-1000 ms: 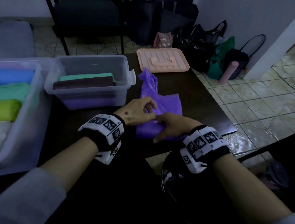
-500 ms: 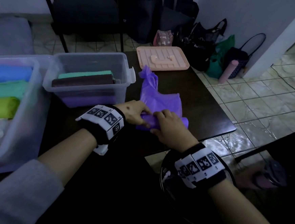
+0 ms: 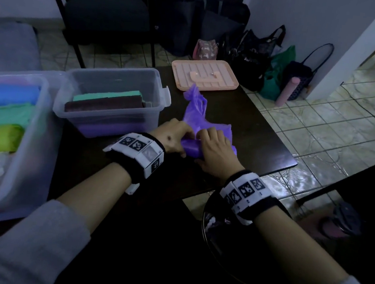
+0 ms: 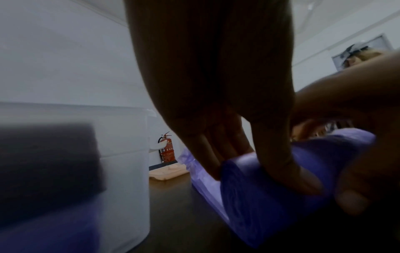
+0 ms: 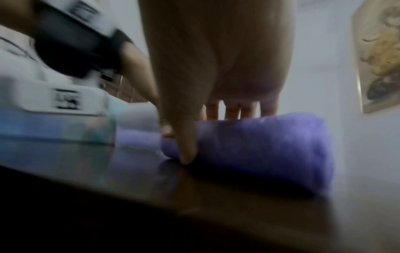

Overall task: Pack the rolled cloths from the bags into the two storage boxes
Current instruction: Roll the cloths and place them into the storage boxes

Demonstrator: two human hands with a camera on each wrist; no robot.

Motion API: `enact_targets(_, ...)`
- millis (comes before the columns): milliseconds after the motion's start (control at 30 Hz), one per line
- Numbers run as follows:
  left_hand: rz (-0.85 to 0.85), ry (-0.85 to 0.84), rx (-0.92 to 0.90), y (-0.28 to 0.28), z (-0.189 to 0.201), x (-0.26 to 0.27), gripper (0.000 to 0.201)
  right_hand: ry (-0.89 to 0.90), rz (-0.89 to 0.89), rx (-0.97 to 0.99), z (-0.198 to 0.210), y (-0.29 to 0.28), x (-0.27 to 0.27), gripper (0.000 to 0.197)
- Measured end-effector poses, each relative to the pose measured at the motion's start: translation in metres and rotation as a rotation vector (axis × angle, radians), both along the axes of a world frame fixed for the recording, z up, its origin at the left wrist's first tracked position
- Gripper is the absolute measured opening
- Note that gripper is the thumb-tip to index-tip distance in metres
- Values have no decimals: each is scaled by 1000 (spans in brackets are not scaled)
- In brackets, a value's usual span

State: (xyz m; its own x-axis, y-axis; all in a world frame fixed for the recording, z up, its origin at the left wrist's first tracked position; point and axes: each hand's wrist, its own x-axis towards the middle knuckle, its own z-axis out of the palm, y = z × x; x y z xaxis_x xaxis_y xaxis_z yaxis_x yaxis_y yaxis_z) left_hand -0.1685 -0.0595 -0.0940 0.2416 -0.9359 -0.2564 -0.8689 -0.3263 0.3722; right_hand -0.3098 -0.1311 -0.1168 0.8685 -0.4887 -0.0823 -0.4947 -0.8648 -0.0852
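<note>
On the table, left hand [image 3: 173, 138] and right hand [image 3: 215, 153] both grip the purple roll [image 3: 191, 150].

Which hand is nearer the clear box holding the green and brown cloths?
Left. The left hand sits just beside the clear box; the right hand lies farther off.

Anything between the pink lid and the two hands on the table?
Head view: the unrolled tail of the purple cloth runs from both hands, left hand and right hand, toward the pink lid; its tip reaches the lid's near edge.
</note>
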Motion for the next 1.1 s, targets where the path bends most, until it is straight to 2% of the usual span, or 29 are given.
enact_targets(67, -26, 27, 54, -4, 5, 3, 58, -45, 0, -29, -2, 7, -4, 55)
enact_targets(200, -60, 101, 183, -3, 12, 10, 52, -174, 13, 83, -15, 18, -18, 56)
enact_targets(300, -70, 176, 294, 1, 13, 13, 52, -94, 51, 71, -17, 18, -20, 69)
enact_targets(367, -53, 175, 278, 3, 12, 12, 54, -8, 46, 95, -12, 13, -13, 70)
enact_targets(467, 27, 60, 84, 8, 7, 7, 54, 62, 28, 217, -3, 1, -1, 65)
enact_targets(567, 45, 73, 31, 14, -2, 5, 55, 160, 14, 260, 8, -8, 7, 63)
enact_targets(633, 40, 82, 42, 15, -4, 7, 57, 183, 24, 279, 15, -12, 13, 67)
enact_targets(700, 18, 87, 71, 12, 0, 10, 55, 73, 37, 285, 18, -13, 14, 69)
enact_targets(767, -2, 102, 118, 7, 6, 12, 51, -24, 67, 222, 16, -9, 12, 66)
enact_targets(833, -6, 111, 163, 2, 10, 14, 48, -35, 91, 168, 10, -5, 9, 63)
enact_targets(933, 2, 152, 207, -2, 12, 15, 45, -77, 76, 191, 6, -5, 6, 59)
enact_targets(1100, 17, 224, 297, 2, 8, 18, 42, -2, 109, 332, 11, -7, 1, 56)
